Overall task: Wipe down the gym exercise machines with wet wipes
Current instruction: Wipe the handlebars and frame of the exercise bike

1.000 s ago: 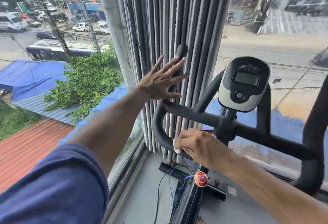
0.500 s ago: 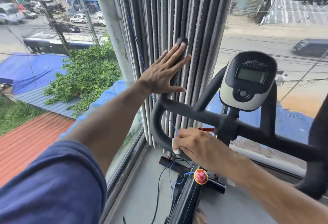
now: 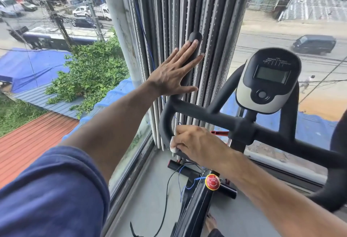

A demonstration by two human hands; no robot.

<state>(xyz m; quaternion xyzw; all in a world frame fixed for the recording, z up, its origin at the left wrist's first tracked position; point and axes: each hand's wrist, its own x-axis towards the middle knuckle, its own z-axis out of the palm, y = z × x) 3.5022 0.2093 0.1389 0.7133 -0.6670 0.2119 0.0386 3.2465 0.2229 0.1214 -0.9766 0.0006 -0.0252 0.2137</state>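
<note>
Curtain [image 3: 180,11] behind handlebar [image 3: 189,109]; console [image 3: 268,78] right.

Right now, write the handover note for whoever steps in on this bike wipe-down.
Left hand: open, fingers straight, flat against the upright left handlebar grip.
Right hand: pinches the white wet wipe against the lower bend of the left handlebar loop.
Done: wiping is under way at that bend; how much is already clean cannot be told.
Left: the crossbar, console, right handlebar, red stop knob and frame below.
</note>
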